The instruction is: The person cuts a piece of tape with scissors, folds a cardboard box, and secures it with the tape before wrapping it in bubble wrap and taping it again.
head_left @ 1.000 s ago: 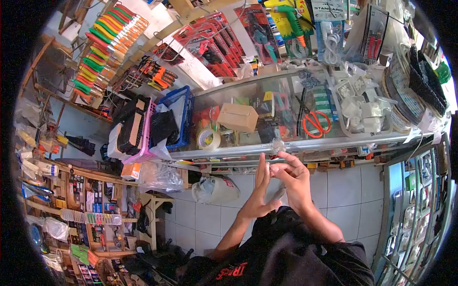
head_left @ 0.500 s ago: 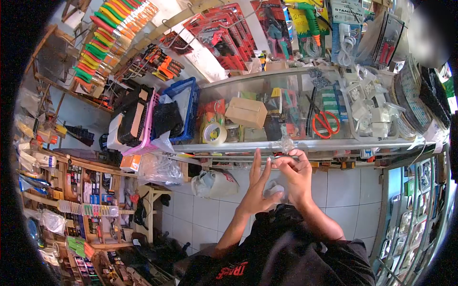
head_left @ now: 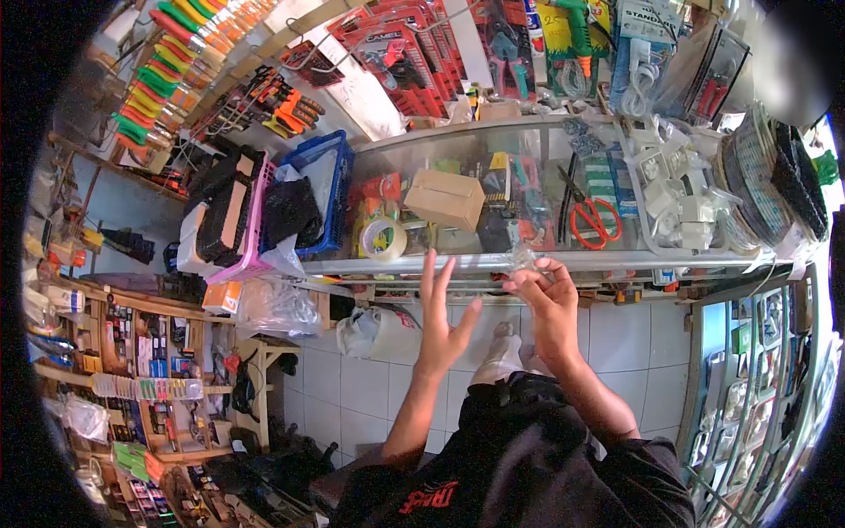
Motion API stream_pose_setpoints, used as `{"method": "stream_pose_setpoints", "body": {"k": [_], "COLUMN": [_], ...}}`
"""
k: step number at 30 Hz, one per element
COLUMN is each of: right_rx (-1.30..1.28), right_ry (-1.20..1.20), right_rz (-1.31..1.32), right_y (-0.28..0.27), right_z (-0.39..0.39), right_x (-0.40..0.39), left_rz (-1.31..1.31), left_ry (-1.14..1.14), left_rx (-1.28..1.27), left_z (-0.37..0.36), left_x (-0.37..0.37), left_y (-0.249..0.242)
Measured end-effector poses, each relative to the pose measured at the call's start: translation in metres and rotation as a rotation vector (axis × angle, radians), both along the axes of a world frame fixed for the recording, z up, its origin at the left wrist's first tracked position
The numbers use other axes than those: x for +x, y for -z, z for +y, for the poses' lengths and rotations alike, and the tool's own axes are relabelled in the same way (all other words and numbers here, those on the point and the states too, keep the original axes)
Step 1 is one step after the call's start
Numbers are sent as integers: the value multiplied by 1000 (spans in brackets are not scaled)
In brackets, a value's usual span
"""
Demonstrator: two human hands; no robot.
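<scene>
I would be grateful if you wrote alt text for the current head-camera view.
An open left hand and a right hand, fingers curled near a small clear item, are raised at a glass-topped shop counter. On it sit a cardboard box, tape roll and orange-handled scissors.

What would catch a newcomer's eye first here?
Probably the bright multicoloured handles hanging in rows at upper left. Next, the orange-handled scissors on the glass counter, right of the cardboard box. Lower down, the left hand is raised with fingers spread, beside the right hand.
</scene>
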State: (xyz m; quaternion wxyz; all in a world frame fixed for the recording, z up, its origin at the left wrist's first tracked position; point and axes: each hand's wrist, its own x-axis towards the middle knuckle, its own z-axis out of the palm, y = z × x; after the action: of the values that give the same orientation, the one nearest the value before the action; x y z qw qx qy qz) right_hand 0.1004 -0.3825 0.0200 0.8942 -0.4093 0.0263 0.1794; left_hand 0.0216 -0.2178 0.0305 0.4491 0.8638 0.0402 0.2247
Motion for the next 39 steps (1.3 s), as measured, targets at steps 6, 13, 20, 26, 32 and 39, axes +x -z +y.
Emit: {"method": "stream_pose_setpoints", "body": {"k": [6, 13, 20, 26, 32, 39], "right_rx": [-31, -20, -25, -75, -142, -76], "right_ry": [6, -18, -12, -48, -60, -93], "right_rz": [-6, 10, 51, 5, -53, 38], "right_y": [7, 11, 27, 33, 42, 35], "right_z": [9, 26, 50, 70, 82, 86], "right_x": [23, 59, 84, 100, 115, 115], "left_rz": [-43, -22, -98, -110, -128, -118], "left_ry": [-107, -123, -102, -113, -115, -113], "left_rx": [337, 604, 678, 530, 538, 491], "left_z": [38, 70, 78, 72, 75, 76], "left_x": [47, 124, 146, 148, 147, 149], "left_y": [6, 45, 77, 73, 79, 80]}}
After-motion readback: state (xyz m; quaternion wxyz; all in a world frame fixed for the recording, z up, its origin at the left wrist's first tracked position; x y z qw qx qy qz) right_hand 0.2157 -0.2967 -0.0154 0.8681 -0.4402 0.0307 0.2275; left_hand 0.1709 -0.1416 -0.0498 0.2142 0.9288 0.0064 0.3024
